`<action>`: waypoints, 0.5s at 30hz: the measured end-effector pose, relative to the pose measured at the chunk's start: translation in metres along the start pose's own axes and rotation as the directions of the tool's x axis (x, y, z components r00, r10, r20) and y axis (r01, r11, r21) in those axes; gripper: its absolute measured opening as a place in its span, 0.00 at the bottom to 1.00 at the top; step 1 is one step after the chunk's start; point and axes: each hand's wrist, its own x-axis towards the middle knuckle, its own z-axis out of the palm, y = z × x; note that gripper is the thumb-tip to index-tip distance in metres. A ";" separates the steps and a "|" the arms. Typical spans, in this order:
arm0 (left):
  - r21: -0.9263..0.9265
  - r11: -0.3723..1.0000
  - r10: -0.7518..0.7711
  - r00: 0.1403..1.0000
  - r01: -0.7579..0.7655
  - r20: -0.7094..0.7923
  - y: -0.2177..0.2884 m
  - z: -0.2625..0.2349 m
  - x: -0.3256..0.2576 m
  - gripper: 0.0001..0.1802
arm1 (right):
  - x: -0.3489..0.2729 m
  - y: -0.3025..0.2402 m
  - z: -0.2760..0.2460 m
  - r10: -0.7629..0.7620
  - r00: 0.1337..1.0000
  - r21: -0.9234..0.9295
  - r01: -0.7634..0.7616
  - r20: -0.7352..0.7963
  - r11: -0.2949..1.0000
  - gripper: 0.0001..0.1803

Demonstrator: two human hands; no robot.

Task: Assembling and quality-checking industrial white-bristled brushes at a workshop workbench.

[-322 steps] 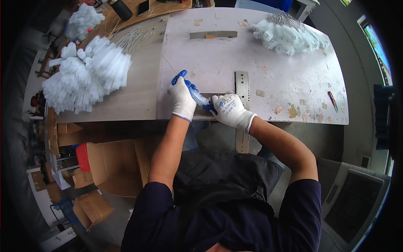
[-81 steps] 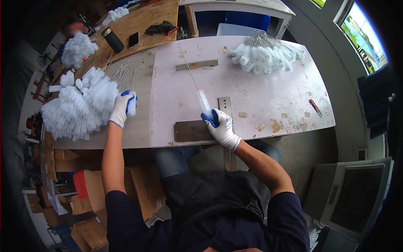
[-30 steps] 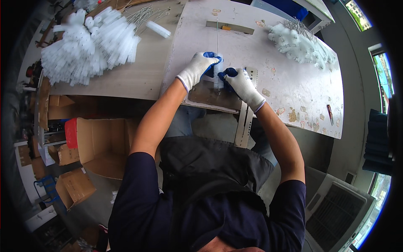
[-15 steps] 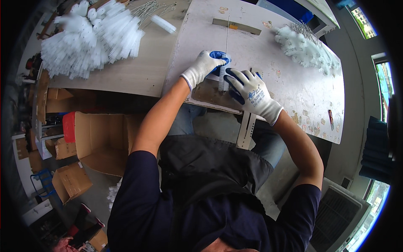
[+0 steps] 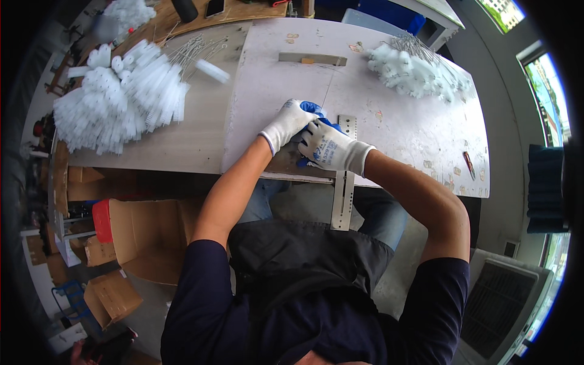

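Both gloved hands [image 5: 313, 137] now pressed together, probably gripping something.

Gloved left hand [image 5: 291, 123] and right hand [image 5: 329, 148] press together at the table's near edge, covering whatever lies between them; their grip cannot be made out. The metal ruler [image 5: 344, 182] passes partly under the right hand.
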 end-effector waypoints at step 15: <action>-0.561 0.819 0.005 0.977 0.117 0.211 -0.089 0.063 -0.189 0.11 | 0.004 -0.073 -0.039 0.556 0.706 0.198 -0.680 0.440 0.706 0.14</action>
